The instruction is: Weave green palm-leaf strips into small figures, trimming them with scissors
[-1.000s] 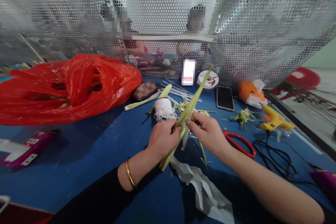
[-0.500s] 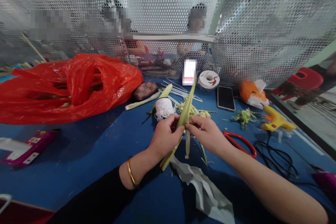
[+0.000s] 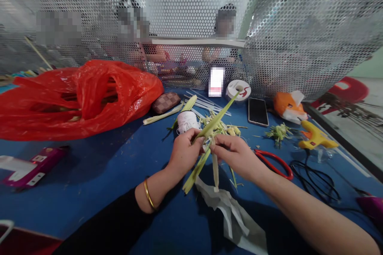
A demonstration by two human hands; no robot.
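The left hand's fingers (image 3: pixel 201 140) are closed in a pinch on a long green leaf (image 3: pixel 215 121), and the right hand's fingers (image 3: pixel 216 148) are closed just beside them on a pale strip (image 3: pixel 215 169) that hangs down; whether strip and leaf are joined cannot be told. The leaf slants above the middle of the blue tabletop (image 3: pixel 119 175), its tip pointing away from the person. The step in hand looks like parting or arranging the two pieces, and the next move seems to call for a steady left pinch and a light, careful right one, since thin leaf may tear. Just beyond the hands lie a spool of white cord (image 3: pixel 187 121) and green trimmings (image 3: pixel 220 128); nearer the person is crumpled grey sheeting (image 3: pixel 242 221), and to the right, a red handle (image 3: pixel 279 161).
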